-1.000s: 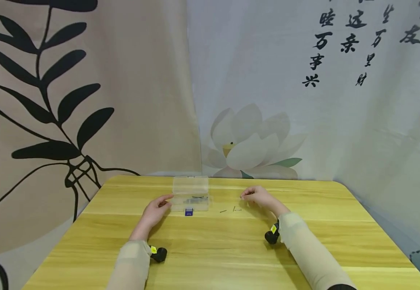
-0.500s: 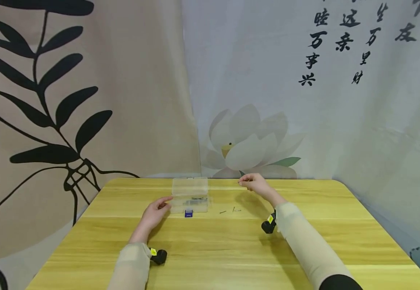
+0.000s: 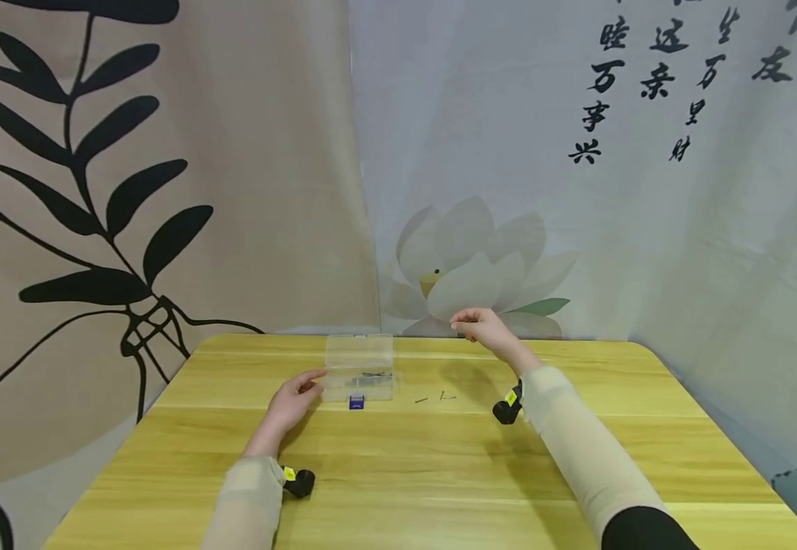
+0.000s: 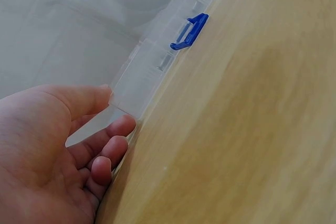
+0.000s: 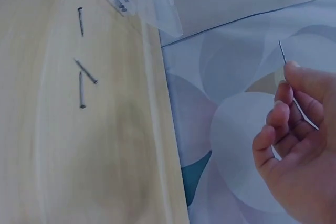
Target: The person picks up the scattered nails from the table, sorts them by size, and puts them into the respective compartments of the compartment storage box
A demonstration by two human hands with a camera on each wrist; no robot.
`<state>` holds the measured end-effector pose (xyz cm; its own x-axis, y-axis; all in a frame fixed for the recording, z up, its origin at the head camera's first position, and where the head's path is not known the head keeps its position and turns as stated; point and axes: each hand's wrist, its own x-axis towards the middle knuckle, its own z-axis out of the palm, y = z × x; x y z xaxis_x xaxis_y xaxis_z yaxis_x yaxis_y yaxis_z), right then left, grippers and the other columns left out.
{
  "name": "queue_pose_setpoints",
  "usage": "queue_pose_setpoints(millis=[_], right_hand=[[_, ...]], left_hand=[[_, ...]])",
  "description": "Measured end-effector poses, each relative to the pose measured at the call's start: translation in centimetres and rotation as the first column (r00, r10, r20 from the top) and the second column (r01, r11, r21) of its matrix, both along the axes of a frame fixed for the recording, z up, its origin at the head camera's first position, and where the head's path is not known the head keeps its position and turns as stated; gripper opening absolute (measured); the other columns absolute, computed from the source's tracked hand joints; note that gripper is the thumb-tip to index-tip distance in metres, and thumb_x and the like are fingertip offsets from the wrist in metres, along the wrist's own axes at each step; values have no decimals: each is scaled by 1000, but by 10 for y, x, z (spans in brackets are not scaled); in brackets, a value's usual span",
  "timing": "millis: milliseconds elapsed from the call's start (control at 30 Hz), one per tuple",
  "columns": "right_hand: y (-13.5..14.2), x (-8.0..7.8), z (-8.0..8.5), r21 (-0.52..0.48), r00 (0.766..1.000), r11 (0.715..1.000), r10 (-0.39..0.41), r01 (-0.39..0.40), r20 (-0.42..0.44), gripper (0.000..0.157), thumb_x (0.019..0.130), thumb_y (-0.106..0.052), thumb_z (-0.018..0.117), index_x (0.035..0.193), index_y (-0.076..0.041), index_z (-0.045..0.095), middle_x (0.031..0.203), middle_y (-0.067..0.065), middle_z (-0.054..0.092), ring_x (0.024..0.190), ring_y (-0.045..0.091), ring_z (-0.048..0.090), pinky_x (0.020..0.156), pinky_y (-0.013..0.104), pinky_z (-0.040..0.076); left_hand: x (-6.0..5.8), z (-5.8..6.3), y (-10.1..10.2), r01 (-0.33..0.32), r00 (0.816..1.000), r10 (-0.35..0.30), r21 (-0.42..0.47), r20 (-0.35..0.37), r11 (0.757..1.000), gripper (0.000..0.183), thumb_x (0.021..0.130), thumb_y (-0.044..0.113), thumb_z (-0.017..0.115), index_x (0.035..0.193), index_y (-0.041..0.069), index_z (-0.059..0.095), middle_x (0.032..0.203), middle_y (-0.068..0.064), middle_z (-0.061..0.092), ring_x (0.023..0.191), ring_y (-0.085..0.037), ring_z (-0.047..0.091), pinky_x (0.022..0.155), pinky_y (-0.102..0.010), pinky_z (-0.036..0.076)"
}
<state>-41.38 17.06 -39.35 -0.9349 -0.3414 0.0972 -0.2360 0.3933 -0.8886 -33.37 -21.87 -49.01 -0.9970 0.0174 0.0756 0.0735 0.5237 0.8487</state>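
Note:
A clear plastic box (image 3: 338, 393) with a blue latch (image 3: 356, 402) stands on the table, its lid (image 3: 359, 351) raised at the back. My left hand (image 3: 295, 401) grips the box's left end, thumb at the upper edge and a finger low on the corner. Dark nails (image 3: 376, 374) lie inside the box. Up above the table's far edge, my right hand (image 3: 484, 328) pinches a thin nail (image 5: 282, 51) between thumb and forefinger, its tip jutting out. Three loose nails lie on the table right of the box, one alone (image 5: 81, 22) and two close together (image 5: 82, 90).
The wooden table (image 3: 398, 473) ends in a straight far edge just behind the box. A printed cloth backdrop (image 3: 288, 191) hangs right behind that edge. Each wrist wears a small black camera, such as the left one (image 3: 299, 483).
My right hand has risen from near the tabletop to above the far edge, carrying the nail. My left hand and the box have stayed in place.

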Motion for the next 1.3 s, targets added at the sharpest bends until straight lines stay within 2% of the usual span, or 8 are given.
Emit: queue_pose_setpoints(millis=[133,400,600,733,867,967,1100,1300], right_hand=[[-4,-3,5,-6,1000,1000,17,-17,3,22,99,-17,57,112,-1,65,83,7,55,68,29,43,67,35,39],[-9,-5,14,7,999,1000,3,-3,32,22,99,-19,58,112,-3,64,78,2,53,64,19,43,66,35,39],[-22,-6,24,10,999,1000,29,-29,-16,21,99,-19,58,111,-3,65,75,3,52,67,25,43,67,34,40],[-35,-8,26,-7,999,999,38,-38,-18,20,98,-18,58,110,-4,66,74,3,52,62,22,40,63,33,38],[-50,-11,19,-27,998,998,57,-57,12,18,98,-15,59,109,-3,67,77,3,55,58,16,38,62,34,37],[-61,-12,9,-24,998,998,55,-54,32,18,98,-15,59,109,-3,68,88,2,60,65,13,44,64,32,41],[-75,-11,-4,-25,997,999,45,-43,56,21,98,-13,58,111,0,67,98,4,64,66,14,45,65,28,42],[-94,-6,-21,-8,994,997,75,-74,80,24,97,-13,61,112,5,65,88,4,62,59,16,38,64,34,39]], left_hand=[[0,3,1,0,1000,0,-1,8,1000,36,100,17,56,135,10,58,109,-10,63,98,-25,57,83,-43,45],[-1,4,8,34,999,-34,4,5,999,37,99,15,56,136,8,57,110,-12,63,100,-27,57,84,-45,46],[-1,4,6,15,1000,-15,4,13,1000,36,99,16,56,135,10,58,110,-10,63,100,-26,57,85,-46,46],[0,5,4,8,1000,-8,1,12,1000,37,99,17,55,135,11,58,110,-11,63,101,-27,57,86,-46,45],[1,4,2,4,1000,-4,5,28,1000,37,100,18,55,136,11,57,112,-11,63,102,-26,56,87,-46,44],[1,4,1,-1,1000,1,4,30,1000,37,100,18,55,136,12,57,112,-10,63,102,-26,56,87,-46,44],[0,2,0,7,1000,-7,4,17,1000,37,100,17,55,136,10,58,111,-11,63,101,-27,57,86,-47,45],[0,1,1,5,1000,-5,14,10,1000,36,99,16,56,135,10,59,110,-10,63,101,-27,57,87,-46,44]])
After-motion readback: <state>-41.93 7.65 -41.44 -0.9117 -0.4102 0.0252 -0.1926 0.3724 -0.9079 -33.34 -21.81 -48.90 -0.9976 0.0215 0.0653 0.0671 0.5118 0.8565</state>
